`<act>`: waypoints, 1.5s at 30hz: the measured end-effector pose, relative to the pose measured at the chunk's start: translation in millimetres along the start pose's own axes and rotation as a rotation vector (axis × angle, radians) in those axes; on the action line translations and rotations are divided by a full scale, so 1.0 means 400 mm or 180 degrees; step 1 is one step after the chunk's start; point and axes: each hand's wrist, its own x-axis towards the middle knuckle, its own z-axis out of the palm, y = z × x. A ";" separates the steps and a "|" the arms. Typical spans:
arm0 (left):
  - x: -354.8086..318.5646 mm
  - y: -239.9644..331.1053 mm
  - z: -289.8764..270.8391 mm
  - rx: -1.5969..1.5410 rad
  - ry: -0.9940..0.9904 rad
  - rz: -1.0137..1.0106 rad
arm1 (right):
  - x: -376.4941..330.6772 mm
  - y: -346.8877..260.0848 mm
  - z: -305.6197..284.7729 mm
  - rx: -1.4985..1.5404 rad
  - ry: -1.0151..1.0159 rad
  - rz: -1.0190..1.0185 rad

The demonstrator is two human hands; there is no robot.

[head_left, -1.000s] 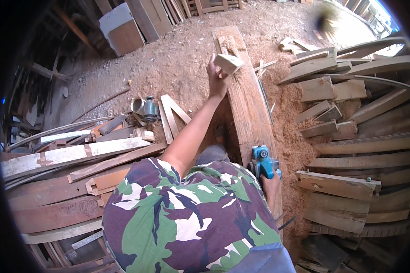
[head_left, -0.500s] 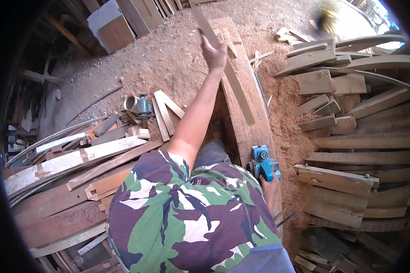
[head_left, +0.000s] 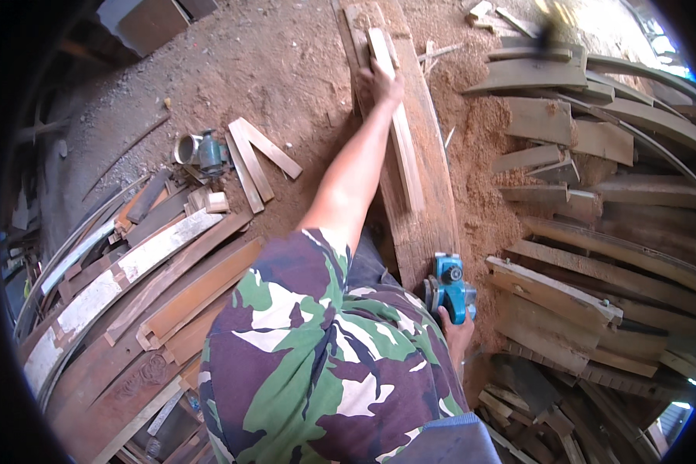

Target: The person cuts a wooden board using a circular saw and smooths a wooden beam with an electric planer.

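My left hand, arm stretched forward, is closed around the far part of a pale wooden strip. The strip lies lengthwise along a thick, worn timber beam. Close to my right side, my right hand grips a blue electric hand planer by its rear handle. The planer sits at the near end of the beam, apart from the strip. My body hides part of the right forearm and the beam's nearest stretch.
Several pale wood strips lie on the ground to the left, beside a green metal tool. Stacked boards fill the near left. Curved and cut timber pieces are piled on the right, with sawdust along the beam.
The wooden strip has gone from raised and slanting to resting along the beam, a brighter face now showing. My left hand has lowered with it. The planer stays in my right hand.
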 end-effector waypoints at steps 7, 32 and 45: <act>0.000 0.101 -0.033 0.0684 -0.0614 -0.0127 | 0.034 -0.109 0.019 -0.0377 -0.0218 -0.0504; 0.051 0.081 -0.006 0.1421 -0.1029 -0.0237 | 0.261 -0.420 0.201 -0.0227 -0.0138 -0.1411; 0.008 -0.108 -0.295 -0.1070 -0.1203 0.0335 | 0.392 -0.611 0.289 -0.0162 -0.0017 -0.1742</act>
